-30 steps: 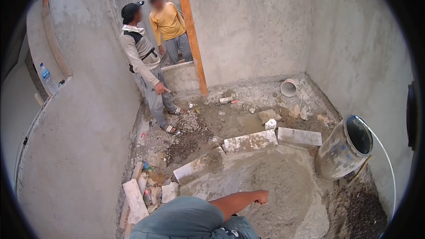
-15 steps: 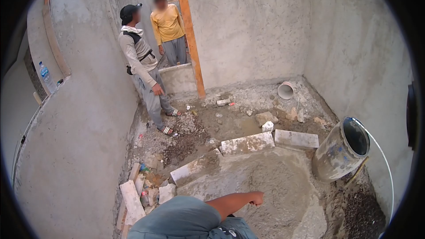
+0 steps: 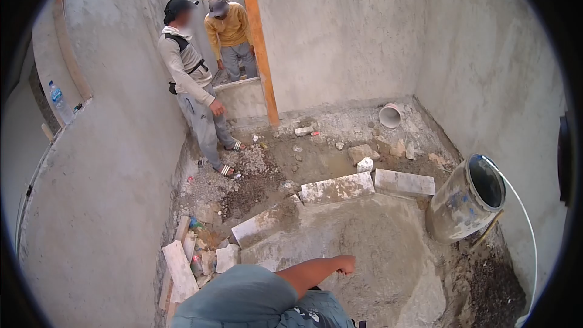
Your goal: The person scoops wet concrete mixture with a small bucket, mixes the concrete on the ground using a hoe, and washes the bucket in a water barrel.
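My left hand (image 3: 345, 264) reaches out from a grey-blue sleeve (image 3: 237, 297), above a pool of wet grey mortar (image 3: 382, 237). Its fingers are curled closed; whatever they hold, if anything, is hidden. My right hand is out of view. Pale blocks line the far side of the mortar: a left block (image 3: 267, 222), a middle block (image 3: 337, 188) and a right block (image 3: 405, 183).
A mortar-stained drum (image 3: 452, 212) leans at the right, a white hose (image 3: 523, 212) running from its rim. Near the far wall lies a bucket (image 3: 390, 116). One person (image 3: 188, 73) stands left; another person (image 3: 231, 30) is in the doorway. Boards (image 3: 181, 270) and rubble lie left.
My closed left hand has shifted slightly left and up in view. The person in the doorway has bent forward with head lowered. The whole view has moved a little.
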{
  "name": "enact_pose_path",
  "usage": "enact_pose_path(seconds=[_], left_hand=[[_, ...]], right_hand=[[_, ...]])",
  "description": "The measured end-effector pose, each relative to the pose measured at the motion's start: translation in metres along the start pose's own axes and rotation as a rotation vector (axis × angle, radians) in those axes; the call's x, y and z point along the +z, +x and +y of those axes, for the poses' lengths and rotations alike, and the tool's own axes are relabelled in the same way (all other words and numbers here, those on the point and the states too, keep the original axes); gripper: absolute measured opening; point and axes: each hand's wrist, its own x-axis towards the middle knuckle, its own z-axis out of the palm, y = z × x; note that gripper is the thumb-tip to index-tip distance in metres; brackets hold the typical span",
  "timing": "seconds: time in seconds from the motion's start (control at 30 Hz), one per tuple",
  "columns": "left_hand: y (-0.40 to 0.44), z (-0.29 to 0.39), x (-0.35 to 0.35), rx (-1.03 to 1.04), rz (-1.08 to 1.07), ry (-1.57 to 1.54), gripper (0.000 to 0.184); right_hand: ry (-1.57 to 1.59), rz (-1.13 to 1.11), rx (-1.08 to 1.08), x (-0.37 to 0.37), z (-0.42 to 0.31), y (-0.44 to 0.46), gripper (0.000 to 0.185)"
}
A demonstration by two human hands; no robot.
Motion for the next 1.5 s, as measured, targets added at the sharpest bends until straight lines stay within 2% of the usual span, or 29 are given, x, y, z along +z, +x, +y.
enact_pose_path(seconds=[0.1,0.2,0.37,0.5,0.57,0.6,0.67,0.83,0.97,1.0,1.07,1.13,1.17,1.2,1.27,1.33,1.4,1.43,1.5], left_hand=[[0.016,-0.020,0.004,0.015,-0.003,0.055,0.014],[-0.018,-0.011,-0.012,0.019,0.033,0.122,0.013],[-0.001,-0.045,-0.008,-0.004,0.071,0.129,0.013],[-0.020,-0.049,-0.021,-0.020,0.117,0.160,0.014],[-0.022,-0.049,-0.024,-0.052,0.098,0.172,0.026],[-0.016,-0.059,-0.024,-0.022,0.136,0.148,0.051],[-0.016,-0.066,-0.023,0.008,0.148,0.104,0.070],[-0.014,-0.101,-0.026,-0.024,0.106,-0.062,0.071],[-0.013,-0.159,-0.029,-0.059,0.208,-0.161,0.068],[0.002,-0.190,-0.032,-0.018,0.204,-0.083,0.066],[-0.024,-0.184,-0.043,-0.138,0.241,-0.153,0.065],[-0.035,-0.202,-0.050,-0.190,0.249,-0.126,0.065],[-0.038,-0.205,-0.056,-0.207,0.246,-0.091,0.066],[-0.039,-0.201,-0.061,-0.207,0.235,-0.020,0.065],[-0.046,-0.211,-0.069,-0.230,0.237,0.100,0.064],[-0.041,-0.229,-0.078,-0.182,0.252,0.155,0.062],[-0.060,-0.191,-0.085,-0.241,0.281,0.112,0.061],[-0.043,-0.216,-0.086,-0.173,0.320,0.147,0.062],[-0.034,-0.217,-0.087,-0.183,0.388,0.074,0.057]], right_hand=[[0.013,0.010,-0.001,-0.006,0.018,0.001,0.019],[0.040,0.022,0.010,-0.005,0.034,0.001,0.019],[0.076,0.040,0.029,-0.007,0.068,0.006,0.019],[0.132,0.049,0.071,-0.011,0.114,0.008,0.018],[0.170,0.047,0.118,-0.016,0.153,0.010,0.018],[0.186,0.044,0.146,-0.018,0.170,0.010,0.018],[0.211,0.029,0.197,-0.018,0.193,0.010,0.018],[0.256,-0.021,0.296,-0.010,0.223,0.019,0.018],[0.148,-0.175,0.413,-0.015,0.233,0.035,0.021],[0.253,-0.107,0.427,-0.013,0.225,0.034,0.021],[0.361,0.045,0.430,-0.004,0.254,0.056,0.021],[0.041,0.207,0.391,-0.005,0.261,0.068,0.024],[0.024,0.260,0.456,-0.003,0.240,0.049,0.029],[-0.241,0.296,0.449,-0.009,0.287,0.107,0.034],[-0.308,0.452,0.404,-0.008,0.190,0.003,0.039],[-0.364,0.570,0.419,0.004,0.166,-0.027,0.038],[-0.454,0.730,0.376,0.009,0.137,-0.025,0.039],[-0.493,0.827,0.338,0.013,0.131,-0.024,0.041],[-0.499,0.831,0.202,0.022,0.100,-0.037,0.045]])
